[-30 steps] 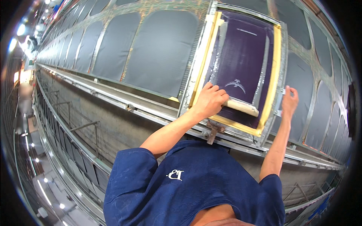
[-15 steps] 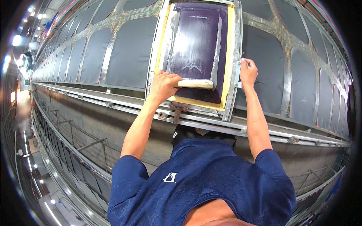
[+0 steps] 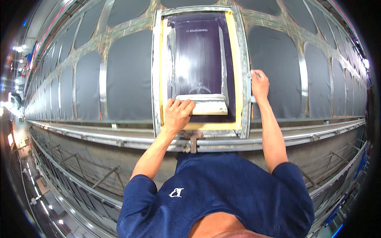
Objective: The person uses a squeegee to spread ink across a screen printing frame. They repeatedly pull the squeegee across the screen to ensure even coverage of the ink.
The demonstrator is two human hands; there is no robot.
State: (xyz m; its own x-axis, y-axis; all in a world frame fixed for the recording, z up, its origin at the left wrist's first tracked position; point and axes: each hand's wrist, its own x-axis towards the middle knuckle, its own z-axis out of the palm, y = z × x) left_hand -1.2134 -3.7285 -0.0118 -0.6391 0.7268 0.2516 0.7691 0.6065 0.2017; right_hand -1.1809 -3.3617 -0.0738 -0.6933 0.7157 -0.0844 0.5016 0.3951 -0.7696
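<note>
Sweeps from nine o'clock through twelve to three as a long screen-printing table (image 3: 133, 28), edged towards six by a metal rail (image 3: 238, 148); carries rows of round-cornered dark grey sheet panels (image 3: 129, 79), one large at ten, one at two, with lighter streaked strips (image 3: 103, 75) between; bears at twelve a metal-framed printing screen (image 3: 156, 71), set between those two large panels

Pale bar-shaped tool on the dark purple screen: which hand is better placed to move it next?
Probably the left hand: it is closed on the left end of the pale bar-shaped tool. The right hand is at the grey metal frame's right edge, away from the tool.
</note>
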